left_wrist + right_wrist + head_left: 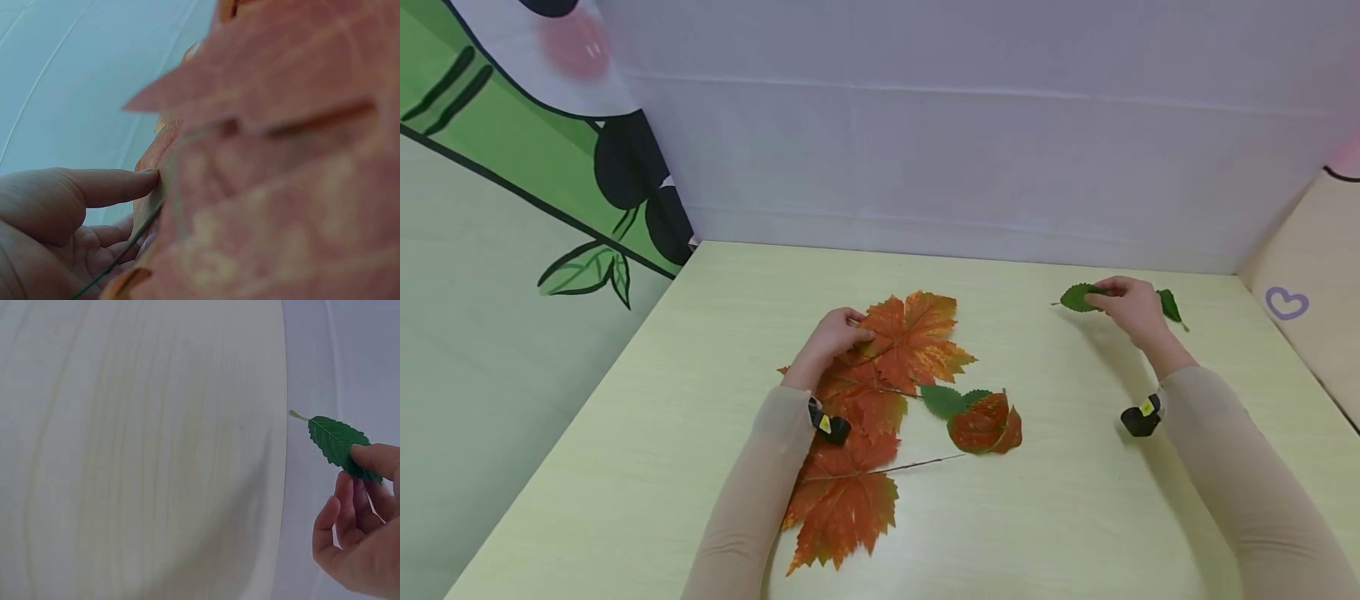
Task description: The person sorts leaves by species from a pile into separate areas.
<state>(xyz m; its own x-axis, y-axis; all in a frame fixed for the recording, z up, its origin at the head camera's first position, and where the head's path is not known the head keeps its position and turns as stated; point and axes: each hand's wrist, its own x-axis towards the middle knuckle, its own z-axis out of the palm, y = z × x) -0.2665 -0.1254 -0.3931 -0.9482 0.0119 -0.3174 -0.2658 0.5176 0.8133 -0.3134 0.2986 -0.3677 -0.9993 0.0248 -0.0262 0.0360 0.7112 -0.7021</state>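
Note:
My right hand (1133, 308) pinches a serrated green leaf (337, 439) between thumb and fingers, with its short stem pointing out to the left in the head view. A shadow falls on the table below that hand. Just right of its knuckles shows another green leaf (1170, 306), partly hidden by the hand. With thumb and fingers, my left hand (837, 335) grips the left edge of an orange maple leaf (913, 333), whose surface fills much of the left wrist view. More orange maple leaves (847, 492) lie overlapping under and beside my left forearm.
Right of the maple leaves, a small reddish-orange leaf cluster (987, 423) lies beside green leaves (943, 401). The pale wooden table (1075, 517) ends at a lavender cloth backdrop (955, 167). A printed panel (527, 108) stands on the left.

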